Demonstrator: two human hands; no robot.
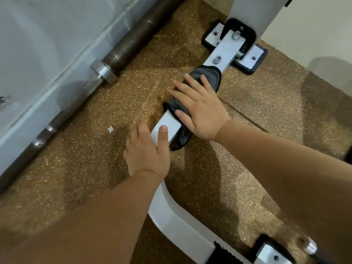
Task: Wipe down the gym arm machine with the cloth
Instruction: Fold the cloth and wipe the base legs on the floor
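The white base bar (pixel 169 121) of the gym arm machine lies low on the floor and runs from the near right to a bolted foot plate (pixel 228 46) at the far end. A dark grey cloth (pixel 209 77) is draped over the bar. My right hand (pixel 198 109) presses flat on the cloth, fingers straight and spread. Just nearer on the same bar rests my left hand (pixel 146 151), its thumb on the bar's top and its fingers down the left side.
The floor (pixel 95 149) is brown speckled rubber matting. A steel barbell (pixel 106 69) lies along a pale panel (pixel 38 54) on the left. A small white scrap (pixel 110 129) sits on the floor. Another black-edged foot plate (pixel 270 252) is at the bottom right.
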